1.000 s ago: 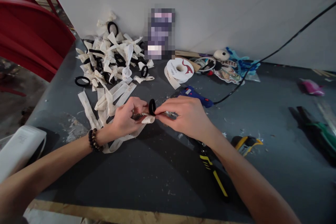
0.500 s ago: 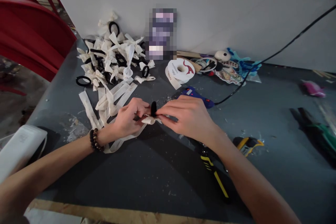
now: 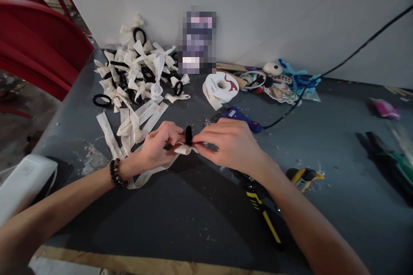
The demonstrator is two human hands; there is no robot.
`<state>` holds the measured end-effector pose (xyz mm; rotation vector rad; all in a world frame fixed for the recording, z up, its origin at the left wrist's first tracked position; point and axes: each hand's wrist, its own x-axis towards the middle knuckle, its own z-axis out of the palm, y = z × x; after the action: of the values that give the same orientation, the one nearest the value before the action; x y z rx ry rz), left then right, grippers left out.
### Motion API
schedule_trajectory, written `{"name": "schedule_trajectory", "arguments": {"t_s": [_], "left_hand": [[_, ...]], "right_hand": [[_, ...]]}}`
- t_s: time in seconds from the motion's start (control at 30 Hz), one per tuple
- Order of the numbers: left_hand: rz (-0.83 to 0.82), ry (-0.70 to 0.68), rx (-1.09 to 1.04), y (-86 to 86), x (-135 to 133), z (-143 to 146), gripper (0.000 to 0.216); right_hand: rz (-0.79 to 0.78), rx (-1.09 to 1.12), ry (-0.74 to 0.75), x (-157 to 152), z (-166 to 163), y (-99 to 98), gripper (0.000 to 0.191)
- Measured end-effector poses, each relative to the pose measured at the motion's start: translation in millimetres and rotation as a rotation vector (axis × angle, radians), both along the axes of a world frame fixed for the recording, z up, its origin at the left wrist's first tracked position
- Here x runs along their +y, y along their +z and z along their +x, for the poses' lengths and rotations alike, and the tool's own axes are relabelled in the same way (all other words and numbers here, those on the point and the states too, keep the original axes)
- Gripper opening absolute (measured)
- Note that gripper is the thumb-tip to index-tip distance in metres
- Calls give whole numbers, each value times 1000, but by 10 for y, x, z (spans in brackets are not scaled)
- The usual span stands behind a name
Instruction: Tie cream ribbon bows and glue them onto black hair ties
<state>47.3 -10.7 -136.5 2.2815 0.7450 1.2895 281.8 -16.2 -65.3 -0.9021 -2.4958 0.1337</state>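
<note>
Between my hands is a black hair tie [image 3: 189, 134] with a small white ribbon bow [image 3: 183, 150] on its underside. My left hand [image 3: 162, 142] is closed, pinching the bow's left side. The fingertips of my right hand [image 3: 222, 137] press together on the right side of the hair tie and bow. Part of the bow is hidden by fingers. Loose white ribbon strips [image 3: 109, 133] lie beside and under my left hand. Just behind my right hand rests a blue glue gun [image 3: 241, 118].
At the back left is a pile of ribbon bows [image 3: 138, 71] on black hair ties. A ribbon spool [image 3: 222, 87] stands behind the glue gun. Yellow-black handled pliers [image 3: 263, 215] and a utility knife [image 3: 303, 178] lie near my right forearm. A black cord [image 3: 348, 51] crosses the right side.
Both hands stay almost in the same place, still pinching the hair tie and bow. The bow's visible part has shifted very slightly.
</note>
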Motion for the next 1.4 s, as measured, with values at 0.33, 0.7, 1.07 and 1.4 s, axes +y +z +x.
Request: {"name": "schedule_trajectory", "arguments": {"t_s": [0.33, 0.7, 1.07, 1.4], "left_hand": [[-45, -25, -69, 82, 5, 38, 39], [-57, -41, 10, 108, 6, 7, 40], [-92, -22, 4, 131, 15, 0, 41], [-453, -54, -187, 132, 42, -16, 50]], "right_hand": [[188, -39, -18, -41, -112, -141, 20], [208, -15, -38, -31, -174, -202, 18], [191, 41, -95, -36, -201, -223, 14], [-29, 167, -158, -47, -157, -149, 10]]}}
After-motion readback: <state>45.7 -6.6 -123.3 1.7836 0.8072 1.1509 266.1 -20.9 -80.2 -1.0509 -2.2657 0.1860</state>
